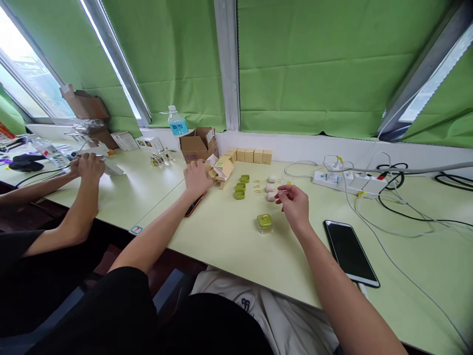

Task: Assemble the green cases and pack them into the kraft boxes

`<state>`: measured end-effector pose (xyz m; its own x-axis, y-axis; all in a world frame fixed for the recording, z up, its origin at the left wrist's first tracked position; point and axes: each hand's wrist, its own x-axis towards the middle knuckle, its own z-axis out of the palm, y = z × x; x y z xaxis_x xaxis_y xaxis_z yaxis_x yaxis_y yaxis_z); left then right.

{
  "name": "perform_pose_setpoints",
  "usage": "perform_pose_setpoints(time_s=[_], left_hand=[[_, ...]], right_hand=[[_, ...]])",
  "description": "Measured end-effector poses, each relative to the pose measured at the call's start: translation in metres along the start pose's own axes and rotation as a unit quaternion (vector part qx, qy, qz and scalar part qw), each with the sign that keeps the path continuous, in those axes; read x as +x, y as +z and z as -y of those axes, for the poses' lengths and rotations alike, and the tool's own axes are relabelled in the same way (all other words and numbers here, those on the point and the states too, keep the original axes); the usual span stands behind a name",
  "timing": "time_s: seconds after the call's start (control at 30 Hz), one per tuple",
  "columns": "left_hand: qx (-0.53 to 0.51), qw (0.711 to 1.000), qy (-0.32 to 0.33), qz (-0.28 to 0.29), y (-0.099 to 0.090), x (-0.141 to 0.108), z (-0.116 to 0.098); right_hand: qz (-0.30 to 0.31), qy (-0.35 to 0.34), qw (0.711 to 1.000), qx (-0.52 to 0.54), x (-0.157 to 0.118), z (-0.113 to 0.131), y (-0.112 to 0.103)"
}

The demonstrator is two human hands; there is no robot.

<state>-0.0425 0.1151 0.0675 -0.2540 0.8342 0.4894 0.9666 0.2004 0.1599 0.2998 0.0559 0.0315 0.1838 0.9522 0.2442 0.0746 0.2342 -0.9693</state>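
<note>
A lidded jar (pixel 265 223) obstructs, with room leftward.

A phone (pixel 351 254) lies screen up on the bench (pixel 414 268), a white cable (pixel 362 290) at its lower end. Beyond it sits a white power strip (pixel 346 184). A blue-labelled bottle (pixel 178 123) shows against green curtains (pixel 314 69).

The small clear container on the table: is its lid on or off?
On: the green lid sits over the clear container, covering its top.

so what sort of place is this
Probably a shared workroom: a table carries a row of small boxes and a power strip, with a co-worker's hand busy farther along.
</note>
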Motion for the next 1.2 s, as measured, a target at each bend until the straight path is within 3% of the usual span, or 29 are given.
perform_pose_setpoints(time_s=[0.1, 0.2, 0.37, 0.6, 0.73, 0.87, 1.2], left_hand=[[0.001, 0.987, -0.109, 0.12, 0.003, 0.032, 0.036], [0.001, 0.979, -0.116, 0.167, 0.009, 0.045, 0.056], [0.014, 0.987, -0.09, 0.135, 0.015, 0.04, 0.055], [0.0, 1.0, 0.01, -0.009, 0.0, 0.024, 0.025], [0.006, 0.999, 0.043, -0.013, -0.003, 0.02, 0.003], [0.007, 0.999, 0.05, 0.001, 0.006, 0.017, -0.012], [-0.011, 0.999, 0.036, -0.002, 0.013, 0.008, -0.011]], right_hand=[[0.003, -0.001, 1.0, -0.011, 0.0, -0.002, 0.001], [0.006, -0.003, 1.0, -0.023, 0.0, -0.004, 0.002], [0.003, -0.009, 0.999, -0.03, -0.001, -0.004, 0.002], [0.009, -0.008, 0.999, -0.032, -0.002, -0.003, 0.003], [0.008, -0.014, 0.999, -0.035, -0.002, -0.004, 0.004], [0.012, -0.021, 0.999, -0.032, -0.002, -0.006, 0.005], [0.011, -0.033, 0.999, -0.041, -0.003, -0.005, 0.006]])
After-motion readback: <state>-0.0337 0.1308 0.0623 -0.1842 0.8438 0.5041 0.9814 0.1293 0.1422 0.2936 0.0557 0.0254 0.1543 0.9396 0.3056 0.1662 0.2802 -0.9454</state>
